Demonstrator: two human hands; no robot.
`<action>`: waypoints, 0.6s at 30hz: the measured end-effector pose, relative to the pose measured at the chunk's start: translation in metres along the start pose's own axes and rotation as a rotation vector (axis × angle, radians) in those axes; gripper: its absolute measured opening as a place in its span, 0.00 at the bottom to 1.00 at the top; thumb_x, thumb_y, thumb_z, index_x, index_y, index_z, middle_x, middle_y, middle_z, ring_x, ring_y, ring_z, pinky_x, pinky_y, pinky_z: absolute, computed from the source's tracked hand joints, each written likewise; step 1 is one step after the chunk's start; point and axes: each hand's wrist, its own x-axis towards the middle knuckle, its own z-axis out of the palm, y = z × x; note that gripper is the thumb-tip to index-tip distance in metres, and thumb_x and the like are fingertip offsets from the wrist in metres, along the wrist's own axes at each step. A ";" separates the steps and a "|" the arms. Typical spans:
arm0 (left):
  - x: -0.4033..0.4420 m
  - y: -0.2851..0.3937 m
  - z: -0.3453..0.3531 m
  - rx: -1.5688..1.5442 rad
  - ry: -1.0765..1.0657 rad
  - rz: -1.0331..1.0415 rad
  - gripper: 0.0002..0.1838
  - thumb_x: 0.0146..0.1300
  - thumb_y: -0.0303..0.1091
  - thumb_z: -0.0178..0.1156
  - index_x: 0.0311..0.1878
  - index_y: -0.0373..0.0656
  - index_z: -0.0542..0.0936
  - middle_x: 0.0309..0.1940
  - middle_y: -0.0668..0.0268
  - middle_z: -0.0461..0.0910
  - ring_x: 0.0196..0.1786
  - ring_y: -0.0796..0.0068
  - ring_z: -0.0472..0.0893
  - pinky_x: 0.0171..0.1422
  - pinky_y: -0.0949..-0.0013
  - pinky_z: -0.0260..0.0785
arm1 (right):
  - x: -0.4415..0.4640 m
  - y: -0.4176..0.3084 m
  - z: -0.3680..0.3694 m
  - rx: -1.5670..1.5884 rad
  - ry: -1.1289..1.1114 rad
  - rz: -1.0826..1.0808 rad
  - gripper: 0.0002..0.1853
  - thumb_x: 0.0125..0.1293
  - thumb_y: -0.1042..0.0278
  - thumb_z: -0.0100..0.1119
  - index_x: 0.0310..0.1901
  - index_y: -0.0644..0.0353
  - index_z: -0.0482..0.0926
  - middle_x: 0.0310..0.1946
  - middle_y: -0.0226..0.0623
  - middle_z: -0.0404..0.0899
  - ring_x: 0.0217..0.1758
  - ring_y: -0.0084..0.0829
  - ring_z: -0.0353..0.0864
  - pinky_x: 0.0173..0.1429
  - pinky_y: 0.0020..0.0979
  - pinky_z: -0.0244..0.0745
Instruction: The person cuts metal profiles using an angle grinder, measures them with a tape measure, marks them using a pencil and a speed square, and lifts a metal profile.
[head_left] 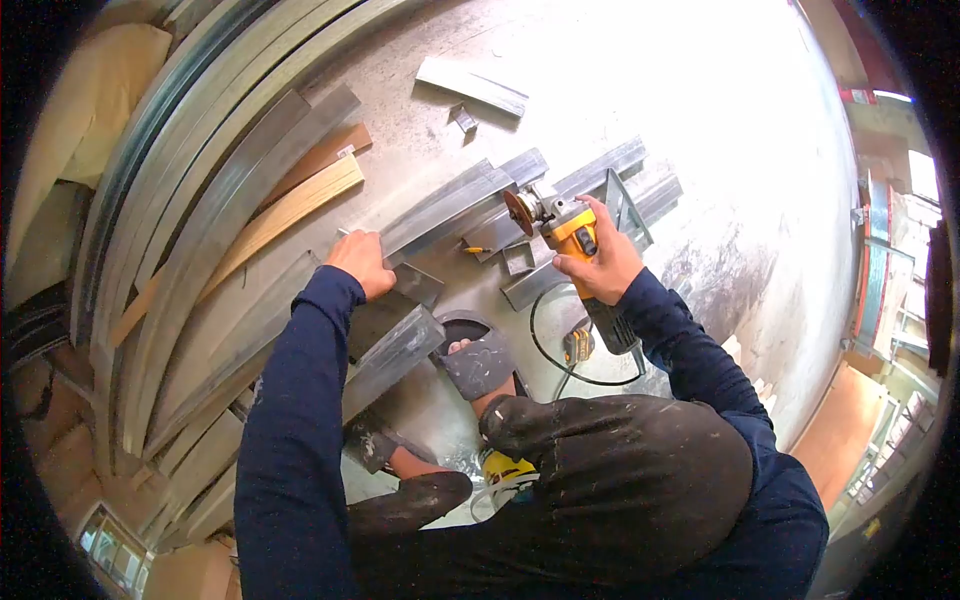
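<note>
My right hand [610, 262] is wrapped round the body of a yellow and black angle grinder [575, 232]. Its brown disc [519, 213] sits close to the far end of a grey metal tube [450, 210]; contact between them is unclear. My left hand [362, 264] is closed at the near end of that tube, with the fingertips partly hidden. More cut metal tubes [605, 165] lie just beyond the grinder. Under the disc is a small yellow-orange tool [477, 249]. Below my left hand rests another short tube [395, 358].
Long metal profiles [215, 200] and a wooden strip [290, 215] are stacked at the left. A loose offcut [472, 86] lies farther out on the floor. The black cord [540, 345] loops near my sandalled foot [480, 365], beside a yellow battery tool [578, 345].
</note>
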 end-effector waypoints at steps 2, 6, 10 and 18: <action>-0.001 0.001 -0.002 -0.008 -0.013 0.005 0.24 0.48 0.40 0.64 0.43 0.28 0.78 0.43 0.40 0.79 0.52 0.41 0.79 0.61 0.50 0.72 | 0.000 0.000 0.000 0.003 -0.002 -0.010 0.47 0.57 0.53 0.69 0.72 0.60 0.53 0.41 0.61 0.81 0.46 0.61 0.84 0.52 0.46 0.78; 0.000 -0.002 0.003 0.001 0.006 0.007 0.24 0.47 0.40 0.64 0.43 0.28 0.78 0.43 0.40 0.79 0.51 0.41 0.79 0.61 0.50 0.72 | 0.001 0.003 0.000 -0.006 -0.004 -0.031 0.47 0.57 0.54 0.69 0.72 0.59 0.53 0.41 0.60 0.81 0.46 0.61 0.84 0.52 0.46 0.78; 0.002 -0.004 0.006 0.012 0.032 0.024 0.24 0.46 0.39 0.64 0.42 0.28 0.78 0.42 0.40 0.79 0.51 0.41 0.79 0.60 0.49 0.72 | 0.001 0.000 -0.001 0.000 -0.008 -0.021 0.47 0.57 0.53 0.69 0.72 0.59 0.52 0.41 0.60 0.81 0.45 0.61 0.84 0.52 0.46 0.78; -0.001 0.000 0.003 0.011 0.041 0.013 0.24 0.46 0.39 0.64 0.42 0.28 0.78 0.42 0.40 0.79 0.50 0.41 0.79 0.60 0.49 0.72 | 0.002 -0.001 -0.001 -0.015 -0.016 -0.010 0.47 0.56 0.53 0.69 0.72 0.59 0.52 0.39 0.59 0.82 0.44 0.61 0.84 0.51 0.47 0.78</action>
